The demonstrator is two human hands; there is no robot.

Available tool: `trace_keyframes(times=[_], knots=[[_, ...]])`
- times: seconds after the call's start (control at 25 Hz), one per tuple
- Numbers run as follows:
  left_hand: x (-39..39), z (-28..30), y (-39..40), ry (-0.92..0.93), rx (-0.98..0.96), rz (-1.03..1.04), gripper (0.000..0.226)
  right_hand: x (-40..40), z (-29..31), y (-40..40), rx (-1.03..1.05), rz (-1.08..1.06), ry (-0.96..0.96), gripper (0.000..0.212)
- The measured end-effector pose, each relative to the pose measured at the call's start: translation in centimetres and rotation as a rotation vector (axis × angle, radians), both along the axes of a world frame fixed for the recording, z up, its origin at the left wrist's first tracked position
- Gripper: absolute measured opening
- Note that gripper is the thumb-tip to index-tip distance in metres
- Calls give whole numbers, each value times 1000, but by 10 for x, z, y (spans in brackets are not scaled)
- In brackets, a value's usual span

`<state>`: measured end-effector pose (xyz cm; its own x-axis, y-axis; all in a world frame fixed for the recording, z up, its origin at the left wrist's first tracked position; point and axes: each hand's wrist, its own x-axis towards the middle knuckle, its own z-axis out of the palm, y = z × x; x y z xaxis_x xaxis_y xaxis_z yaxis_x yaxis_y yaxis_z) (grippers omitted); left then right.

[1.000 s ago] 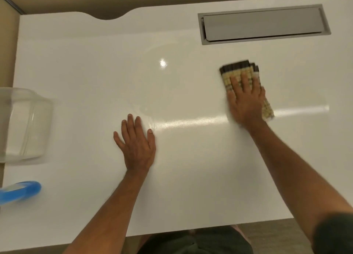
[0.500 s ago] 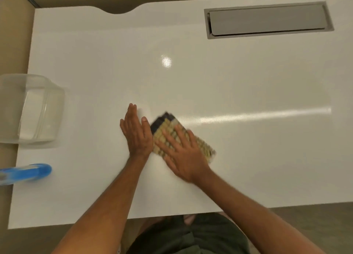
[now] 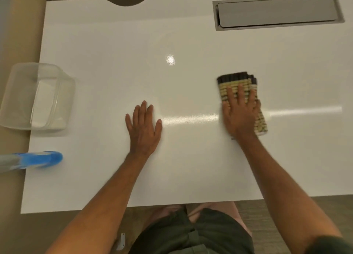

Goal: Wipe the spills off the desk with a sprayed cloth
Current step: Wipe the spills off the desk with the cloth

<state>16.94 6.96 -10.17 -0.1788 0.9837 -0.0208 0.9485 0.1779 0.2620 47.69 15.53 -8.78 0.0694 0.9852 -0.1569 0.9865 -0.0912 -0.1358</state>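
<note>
A folded cloth (image 3: 234, 81), tan-checked with a dark far edge, lies on the white desk (image 3: 191, 167) right of centre. My right hand (image 3: 239, 112) presses flat on it, fingers spread over its middle, so its near half is mostly hidden. My left hand (image 3: 143, 128) rests palm down on the bare desk at the centre, fingers apart, holding nothing. I see no distinct spill on the glossy surface, only light reflections.
A clear plastic container (image 3: 36, 97) stands at the desk's left edge. A blue spray bottle (image 3: 38, 159) lies near the left front edge. A grey cable-tray lid (image 3: 277, 12) is set into the far right. My lap is below the front edge.
My right hand has swept the cloth from beside my left hand back out to the right and a little farther away. My left hand stays in place, fingers now more spread.
</note>
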Motion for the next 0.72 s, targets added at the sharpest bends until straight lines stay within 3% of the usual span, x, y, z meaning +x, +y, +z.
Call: trace_keyframes(times=[0.12,0.28,0.48,0.6,0.72], knots=[[-28,2,-15,37,0,91,63,-90,4,15,16,149,48,61],[-46,5,-18,17,-13,141,68,-174,3,-45,16,501,115,58],[-44,6,-20,13,17,143,66,-96,-15,-154,-52,766,88,59],[-44,3,-20,56,27,133,64,-24,-13,-123,-38,649,17,58],[-44,-1,-18,87,24,129,64,-1,-5,-27,30,294,18,59]])
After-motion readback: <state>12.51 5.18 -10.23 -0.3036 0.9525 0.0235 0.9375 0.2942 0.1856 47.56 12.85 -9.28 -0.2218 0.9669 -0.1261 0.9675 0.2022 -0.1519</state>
